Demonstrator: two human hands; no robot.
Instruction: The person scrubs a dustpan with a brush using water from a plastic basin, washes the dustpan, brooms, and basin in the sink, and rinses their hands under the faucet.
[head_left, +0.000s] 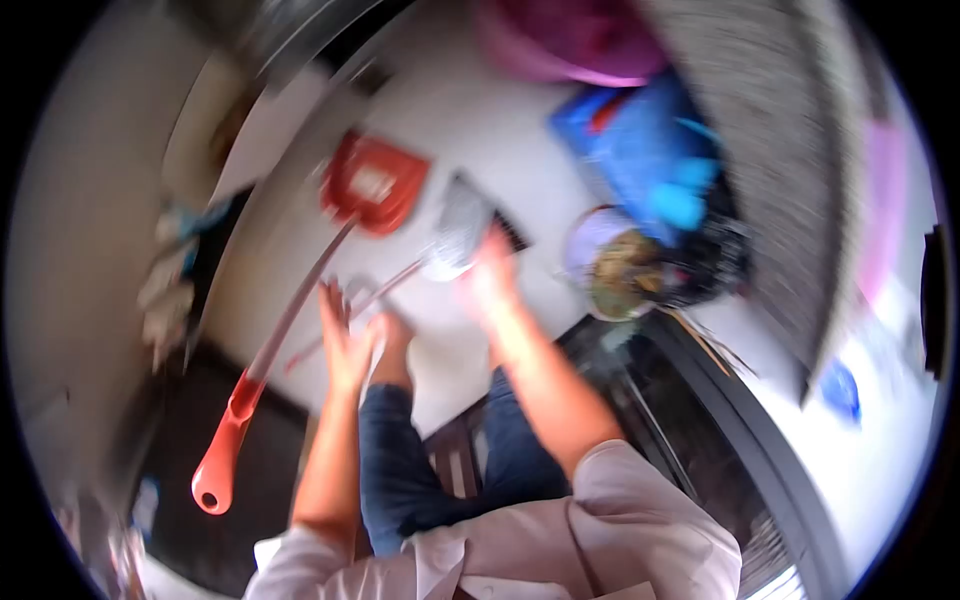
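A broom [458, 222] with a pale head and dark bristles lies across the middle, its thin reddish handle slanting down to the left. Against the bristle side of the head is my right hand [490, 272], its fingers smeared by motion, so its grip does not show. My left hand [345, 345] is beside the broom handle with fingers spread and nothing in it. To the upper left is a red dustpan [374, 186] with a pale patch inside. Its long handle runs down left to a red grip with a hole.
A pink basin [570, 40] stands at the top. Right of the broom are blue plastic [630, 130], a round container [610, 265] with mixed contents and a black bag [710, 262]. A dark framed panel [700, 400] is at lower right.
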